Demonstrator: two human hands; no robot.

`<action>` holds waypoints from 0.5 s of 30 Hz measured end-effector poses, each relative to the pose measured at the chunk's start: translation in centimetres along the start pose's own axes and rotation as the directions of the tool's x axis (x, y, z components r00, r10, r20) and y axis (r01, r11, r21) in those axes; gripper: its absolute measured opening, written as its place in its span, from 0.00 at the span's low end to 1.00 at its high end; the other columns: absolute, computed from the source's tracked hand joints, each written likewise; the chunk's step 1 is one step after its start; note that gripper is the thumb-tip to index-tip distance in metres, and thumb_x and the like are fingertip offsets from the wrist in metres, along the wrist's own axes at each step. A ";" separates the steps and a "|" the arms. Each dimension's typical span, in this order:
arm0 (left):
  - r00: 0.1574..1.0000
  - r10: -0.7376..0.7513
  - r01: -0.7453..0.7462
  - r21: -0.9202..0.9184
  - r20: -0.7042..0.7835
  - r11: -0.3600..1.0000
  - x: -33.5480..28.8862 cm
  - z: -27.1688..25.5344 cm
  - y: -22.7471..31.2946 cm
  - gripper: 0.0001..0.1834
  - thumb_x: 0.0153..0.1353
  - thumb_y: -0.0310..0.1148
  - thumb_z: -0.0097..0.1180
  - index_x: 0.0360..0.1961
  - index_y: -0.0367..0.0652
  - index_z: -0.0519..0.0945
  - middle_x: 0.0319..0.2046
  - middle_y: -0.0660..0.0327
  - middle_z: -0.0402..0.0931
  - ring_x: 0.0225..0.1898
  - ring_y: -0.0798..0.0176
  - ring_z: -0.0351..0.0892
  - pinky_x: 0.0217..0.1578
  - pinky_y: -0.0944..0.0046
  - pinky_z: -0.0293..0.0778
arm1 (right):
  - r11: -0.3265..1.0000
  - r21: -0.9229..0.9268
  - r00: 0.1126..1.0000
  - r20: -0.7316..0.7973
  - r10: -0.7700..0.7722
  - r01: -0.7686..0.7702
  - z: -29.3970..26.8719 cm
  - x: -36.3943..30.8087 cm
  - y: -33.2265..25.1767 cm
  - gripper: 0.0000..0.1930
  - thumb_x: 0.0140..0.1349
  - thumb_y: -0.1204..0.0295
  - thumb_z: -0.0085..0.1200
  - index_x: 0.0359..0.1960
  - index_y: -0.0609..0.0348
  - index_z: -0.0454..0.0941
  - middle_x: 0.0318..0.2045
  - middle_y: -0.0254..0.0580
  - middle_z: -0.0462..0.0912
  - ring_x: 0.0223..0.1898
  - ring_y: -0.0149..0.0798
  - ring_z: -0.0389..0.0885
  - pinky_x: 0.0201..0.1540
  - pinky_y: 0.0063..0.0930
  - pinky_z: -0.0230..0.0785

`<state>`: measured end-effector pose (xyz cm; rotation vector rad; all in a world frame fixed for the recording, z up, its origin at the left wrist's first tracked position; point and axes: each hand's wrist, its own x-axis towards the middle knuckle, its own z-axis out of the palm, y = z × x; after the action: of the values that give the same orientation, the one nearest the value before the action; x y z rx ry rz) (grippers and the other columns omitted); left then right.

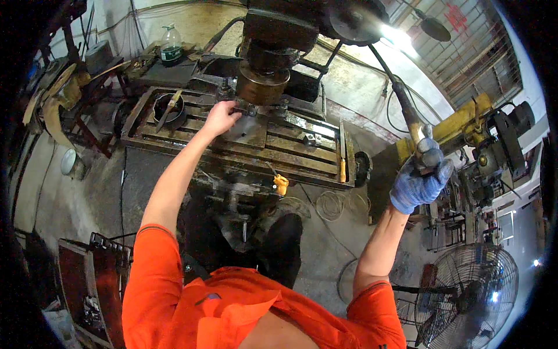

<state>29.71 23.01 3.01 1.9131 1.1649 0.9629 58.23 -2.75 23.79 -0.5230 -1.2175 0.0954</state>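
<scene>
My left hand point(221, 118) is bare and reaches onto the slotted machine table point(296, 156), just below the round spindle head point(263, 81). Its fingers and thumb close together at a small dark metal piece point(249, 110); what lies between the fingertips is too small to make out. My right hand point(419, 183), in a blue knit glove, is raised at the right. It wraps around the end of a long lever point(408, 110) that slants down from the machine's head. The glove hides part of the grip.
A dark pot point(168, 112) with a brush stands on the table's left end. A yellow-handled file point(342, 154) lies along its right end. A yellow object point(281, 185) hangs at the front edge. A caged fan point(471, 294) stands lower right, and a clear jug point(171, 45) sits far left.
</scene>
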 end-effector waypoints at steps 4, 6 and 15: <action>1.000 0.001 0.001 -0.054 0.028 0.999 -3.6 -3.5 0.0 0.19 0.51 0.31 0.54 0.45 0.36 0.74 0.18 0.55 0.76 0.13 0.66 0.72 0.17 0.66 0.68 | 0.972 -0.235 0.978 -0.207 -0.022 -0.028 1.6 -0.7 0.0 0.19 0.61 0.62 0.35 0.15 0.59 0.65 0.22 0.43 0.72 0.33 0.40 0.70 0.60 0.49 0.48; 0.997 -0.078 0.080 -0.115 0.018 0.990 -5.3 -4.9 -0.6 0.18 0.52 0.30 0.54 0.45 0.34 0.73 0.19 0.57 0.76 0.12 0.69 0.70 0.14 0.68 0.66 | 0.969 -0.247 0.976 -0.215 -0.043 -0.012 1.6 -0.9 0.3 0.19 0.62 0.62 0.34 0.15 0.58 0.64 0.21 0.42 0.72 0.32 0.39 0.70 0.59 0.51 0.51; 0.982 -0.174 0.156 -0.205 -0.072 0.966 -10.9 -10.5 -0.5 0.16 0.54 0.26 0.52 0.44 0.30 0.73 0.20 0.59 0.75 0.17 0.73 0.70 0.14 0.71 0.66 | 0.968 -0.249 0.982 -0.185 -0.019 -0.028 -0.2 -2.6 1.4 0.20 0.62 0.61 0.33 0.18 0.61 0.69 0.25 0.44 0.74 0.38 0.40 0.70 0.60 0.43 0.48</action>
<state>17.00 15.00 5.09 1.6031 1.2106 1.0410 57.75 -2.48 20.88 -0.7392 -1.0498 -0.1043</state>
